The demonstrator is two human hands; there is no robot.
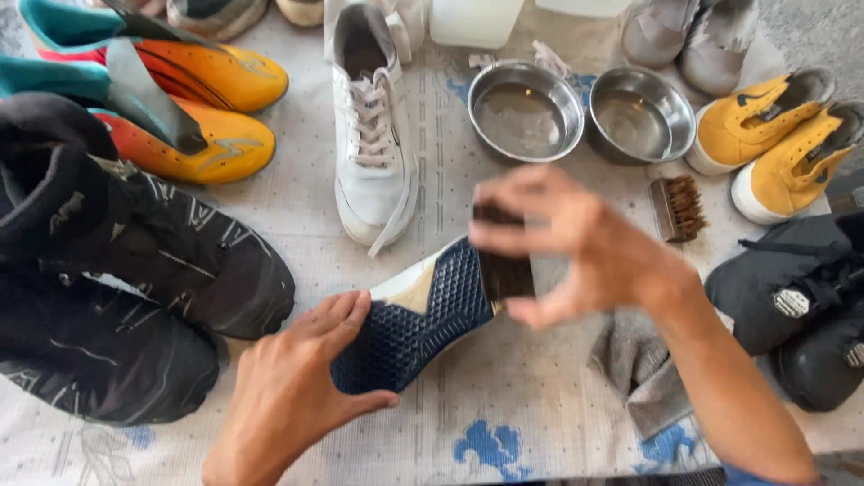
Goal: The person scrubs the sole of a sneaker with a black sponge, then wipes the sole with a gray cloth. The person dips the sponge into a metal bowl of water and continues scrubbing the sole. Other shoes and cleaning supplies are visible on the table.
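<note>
- At the middle of the table (pixel 504 423), which wears a pale cloth with blue flower prints, a shoe (pixel 423 310) lies turned over, its navy textured sole facing up and a white edge showing at the toe end.
- Left hand (pixel 288 387) rests flat against the heel end of that sole, fingers spread, pinning the shoe down; its grip is apart, pressed on the shoe and not wrapped around it.
- Right hand (pixel 576 243) hovers over the toe end, blurred, its grip clamped on a dark brush (pixel 504 265) that meets the sole.
- Just right of the shoe lies a crumpled grey cloth (pixel 643 369), partly under the right forearm.
- Beyond the hands stand two steel bowls (pixel 526 112), side by side, each with some liquid in it.
- A small brown-bristled brush (pixel 679 207) lies just below the right bowl.
- A white sneaker (pixel 373 126) lies upright just beyond the upturned shoe.
- Orange boots (pixel 207 108) and black shoes (pixel 135 270) fill the left side; yellow shoes (pixel 778 148) and another black pair (pixel 801 306) sit at the right.
</note>
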